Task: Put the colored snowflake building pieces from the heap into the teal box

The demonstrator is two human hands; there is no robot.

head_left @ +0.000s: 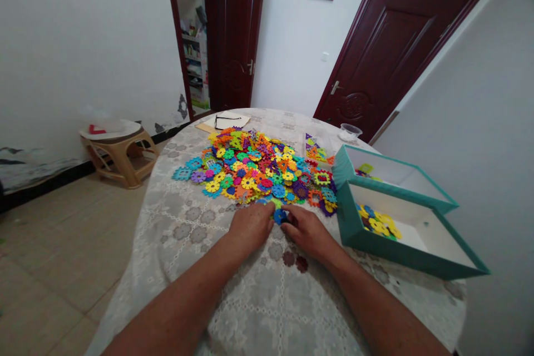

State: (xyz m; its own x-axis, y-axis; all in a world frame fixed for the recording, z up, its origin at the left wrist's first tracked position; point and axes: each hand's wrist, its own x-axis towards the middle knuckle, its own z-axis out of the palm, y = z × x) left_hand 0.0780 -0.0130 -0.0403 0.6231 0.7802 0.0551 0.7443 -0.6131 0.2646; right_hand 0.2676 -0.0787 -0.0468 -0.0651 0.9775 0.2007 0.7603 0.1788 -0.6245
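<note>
A heap of colourful notched plastic building discs, with some square and triangular pieces among them, lies on the table. My left hand is at the heap's near edge, its fingers curled together; what they hold, if anything, is hidden. Facing it, my right hand has thumb and forefinger closed around the edge of a blue notched disc. The blue disc sits between both hands, beside a yellow-green piece. Two dark red discs lie on the cloth just below my right hand.
To the right stand an open teal box holding yellow and blue discs, and a second teal-rimmed box behind it. A clear bowl and glasses on paper lie farther back. A patterned cloth covers the round table.
</note>
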